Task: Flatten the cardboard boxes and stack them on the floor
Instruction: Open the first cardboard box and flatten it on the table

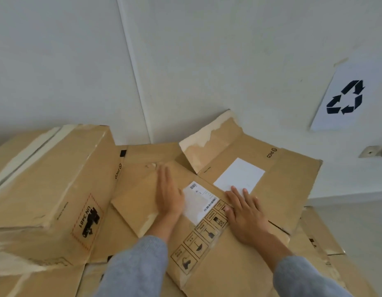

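**Pressing a flattened box onto the pile**

At left, 1 box [50, 189] stands unflattened against the wall. Beside it, the left hand [169, 198] and the right hand [244, 213] lie flat, fingers spread and gripping nothing, on a flattened box [217, 260] atop the pile. The step looks like pressing it down. Next probably comes collapsing the box at left.

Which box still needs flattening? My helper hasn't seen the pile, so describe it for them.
Start at the wall seam and drop to the cardboard pile. Left of both hands sits the unflattened box. Unlike the flat sheets beside it, it keeps its full shape and bears a red-dashed UN 3481 label.
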